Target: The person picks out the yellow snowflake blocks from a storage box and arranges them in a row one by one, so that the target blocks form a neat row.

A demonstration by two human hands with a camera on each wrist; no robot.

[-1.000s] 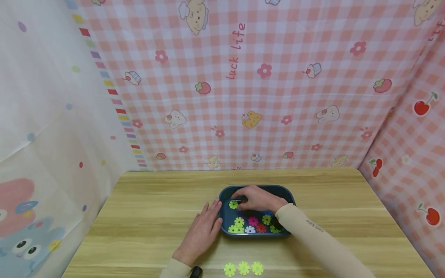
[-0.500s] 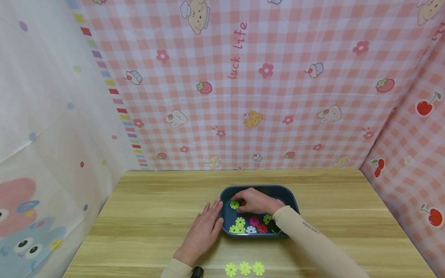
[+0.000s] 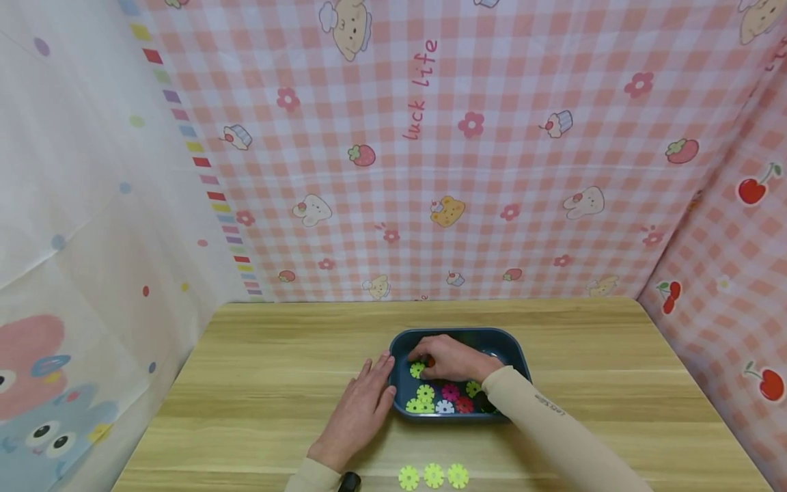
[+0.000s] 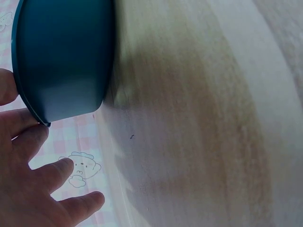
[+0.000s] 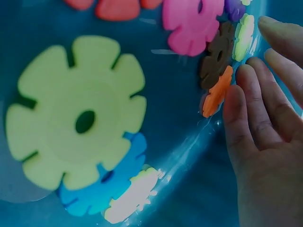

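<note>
My left hand (image 3: 358, 412) lies against the left end of a dark blue plastic bin (image 3: 451, 417), fingertips and thumb at its rim; in the left wrist view the fingers are spread. My right hand (image 3: 453, 358) reaches down inside the bin. Its index finger and thumb lie either side of a yellow-green notched disc (image 3: 416, 370). In the right wrist view the fingers (image 5: 265, 113) are loosely bent beside an orange disc (image 5: 218, 93) and a brown disc (image 5: 218, 56). Palm and some discs are hidden in the head view.
Several notched discs lie in the bin's front half, among them a white disc (image 3: 445, 407), a pink disc (image 3: 451, 391) and a red disc (image 3: 464, 404). Three yellow-green discs (image 3: 433, 475) form a row on the wooden table (image 3: 277, 362) nearer me. A checked cloth (image 3: 449, 164) hangs behind.
The yellow-green disc by my right fingertips has slid slightly toward me inside the bin, and the right index finger has shifted a little the same way. The left hand keeps its place.
</note>
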